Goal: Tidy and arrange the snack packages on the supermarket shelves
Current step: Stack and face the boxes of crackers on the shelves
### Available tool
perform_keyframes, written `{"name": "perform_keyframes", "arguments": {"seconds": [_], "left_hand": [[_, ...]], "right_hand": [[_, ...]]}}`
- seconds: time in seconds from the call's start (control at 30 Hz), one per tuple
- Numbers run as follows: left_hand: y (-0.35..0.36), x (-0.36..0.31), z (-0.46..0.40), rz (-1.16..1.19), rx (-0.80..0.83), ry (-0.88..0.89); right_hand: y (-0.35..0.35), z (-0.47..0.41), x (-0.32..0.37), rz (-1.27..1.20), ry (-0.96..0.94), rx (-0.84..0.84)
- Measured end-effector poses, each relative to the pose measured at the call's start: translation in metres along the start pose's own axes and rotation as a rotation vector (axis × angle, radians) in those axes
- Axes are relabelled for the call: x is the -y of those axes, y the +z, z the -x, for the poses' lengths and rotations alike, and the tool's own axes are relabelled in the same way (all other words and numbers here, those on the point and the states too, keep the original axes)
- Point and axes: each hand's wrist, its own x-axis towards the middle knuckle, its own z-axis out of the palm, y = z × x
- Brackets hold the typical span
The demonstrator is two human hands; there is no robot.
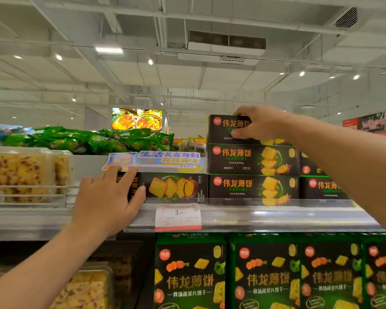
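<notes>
The price tag hangs on the front rail of the top shelf. Up and to the right of it stands a stack of three black cracker boxes; the right hand grips the top box, fingers over its top edge and thumb on its face. Just left of the tag, the left hand lies with fingers nearly straight against the end of a single lying box, under a blue cardboard sign.
</notes>
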Motion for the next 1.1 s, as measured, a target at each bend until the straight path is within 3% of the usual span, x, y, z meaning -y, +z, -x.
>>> {"name": "perform_keyframes", "arguments": {"seconds": [0.33,0.47,0.6,0.83,1.1], "left_hand": [[0.001,0.001,0.000,0.083,-0.033,-0.055],[-0.005,0.019,0.004,0.199,-0.074,0.037],[-0.006,0.054,0.013,0.135,-0.029,0.072],[0.010,0.067,0.027,0.124,-0.121,0.072],[0.018,0.071,0.027,0.179,-0.202,0.101]], "right_hand": [[-0.008,0.000,0.016,0.060,-0.027,-0.061],[-0.029,-0.004,0.056,0.052,-0.115,-0.151],[-0.031,-0.009,0.115,0.007,-0.264,-0.212],[0.023,-0.025,0.206,-0.073,-0.393,-0.112],[0.090,-0.028,0.217,0.037,-0.295,0.023]]}}
